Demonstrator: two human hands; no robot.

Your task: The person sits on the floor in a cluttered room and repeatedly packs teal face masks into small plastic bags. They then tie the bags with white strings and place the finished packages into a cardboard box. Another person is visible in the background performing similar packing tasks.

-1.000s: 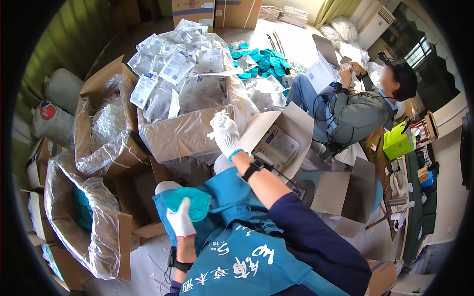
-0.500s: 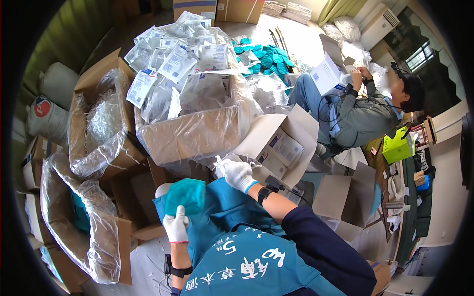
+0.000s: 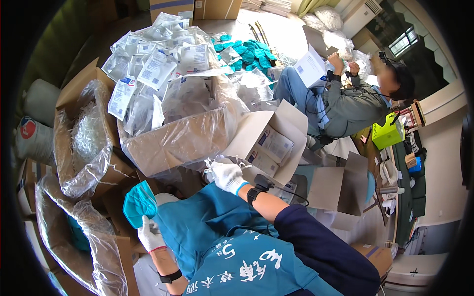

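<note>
In my white-gloved left hand (image 3: 151, 235) is a teal folded face mask (image 3: 140, 204), pinched by its lower edge and raised left of my lap. The gloved right hand (image 3: 227, 176) is closed over the right side of my lap, with thin white strips (image 3: 241, 164) sticking out of its fingers. Just beyond that hand, an open carton (image 3: 290, 170) contains white printed packets (image 3: 275, 144). Close to the mask, a plastic-lined box (image 3: 101, 246) has teal pieces (image 3: 78, 233) inside.
A big plastic-lined carton (image 3: 180, 143) overflows with clear printed packets (image 3: 157, 69). Left of it stands a box of white shredded filler (image 3: 90, 133). Teal masks (image 3: 252, 53) lie heaped on the floor beyond. At right, a seated person (image 3: 353, 106) handles a white box; an open empty carton (image 3: 340, 190) sits nearer.
My left hand has moved left with the mask, away from my lap towards the plastic-lined box. The right hand keeps its hold on the strips. The whole view has shifted slightly.
</note>
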